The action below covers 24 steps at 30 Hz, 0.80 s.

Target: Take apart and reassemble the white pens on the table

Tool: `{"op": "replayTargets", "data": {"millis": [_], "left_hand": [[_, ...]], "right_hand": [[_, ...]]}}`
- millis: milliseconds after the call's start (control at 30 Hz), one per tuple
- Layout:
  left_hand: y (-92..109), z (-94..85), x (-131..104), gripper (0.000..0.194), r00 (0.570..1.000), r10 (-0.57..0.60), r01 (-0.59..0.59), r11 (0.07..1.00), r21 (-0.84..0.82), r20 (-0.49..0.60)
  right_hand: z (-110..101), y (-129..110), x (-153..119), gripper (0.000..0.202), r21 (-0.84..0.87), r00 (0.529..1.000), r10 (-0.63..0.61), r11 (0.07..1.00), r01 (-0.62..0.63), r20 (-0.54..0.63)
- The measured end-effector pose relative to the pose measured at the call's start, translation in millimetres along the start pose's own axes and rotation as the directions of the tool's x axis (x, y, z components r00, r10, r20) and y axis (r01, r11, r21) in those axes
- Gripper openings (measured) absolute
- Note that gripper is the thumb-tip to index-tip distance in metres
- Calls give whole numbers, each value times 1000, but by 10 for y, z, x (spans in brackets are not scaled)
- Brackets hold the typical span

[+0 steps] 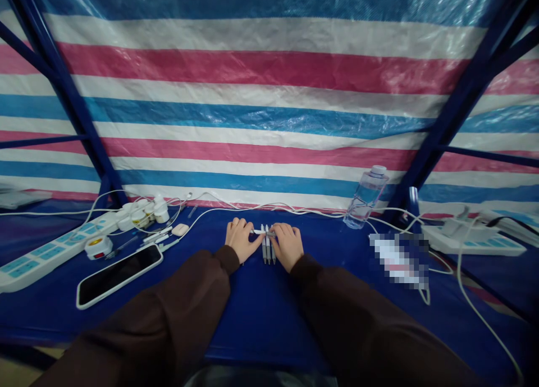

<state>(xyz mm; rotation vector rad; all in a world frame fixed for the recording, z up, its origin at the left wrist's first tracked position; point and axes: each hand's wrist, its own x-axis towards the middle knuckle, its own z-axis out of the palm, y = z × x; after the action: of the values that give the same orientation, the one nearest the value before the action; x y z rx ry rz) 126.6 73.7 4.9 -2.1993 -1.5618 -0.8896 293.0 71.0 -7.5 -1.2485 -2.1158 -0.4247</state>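
My left hand [241,240] pinches the white end of a pen [257,232] between thumb and fingers. The grey end of that pen is in the grip of my right hand [287,244], so it lies crosswise between both hands. Under it, several white-and-grey pens [268,254] rest side by side on the blue tabletop [252,319], pointing away from me. My fingers cover part of the row's upper portion. Whether the held pen touches those below, I cannot tell.
At left are a power strip [54,252] with plugs and a phone [120,276]. A clear water bottle [365,199] stands back right, near a blurred-out packet [400,260] and another power strip [475,241]. White cables run along the striped sheet [269,151].
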Motion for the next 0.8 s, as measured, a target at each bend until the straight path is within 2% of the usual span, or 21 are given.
{"op": "replayTargets", "data": {"millis": [200,400,800], "left_hand": [[5,-11,1,35,1000,-22,22,1000,-19,-3],[22,-28,-2,34,1000,-26,26,1000,-12,1],[21,-17,1,37,999,-35,35,999,11,-4]], "right_hand": [[41,-7,-9,22,-17,999,-40,999,40,-28],[-6,-14,-3,15,52,999,-27,998,29,-26],[9,-30,4,15,99,1000,-11,995,10,4]]}}
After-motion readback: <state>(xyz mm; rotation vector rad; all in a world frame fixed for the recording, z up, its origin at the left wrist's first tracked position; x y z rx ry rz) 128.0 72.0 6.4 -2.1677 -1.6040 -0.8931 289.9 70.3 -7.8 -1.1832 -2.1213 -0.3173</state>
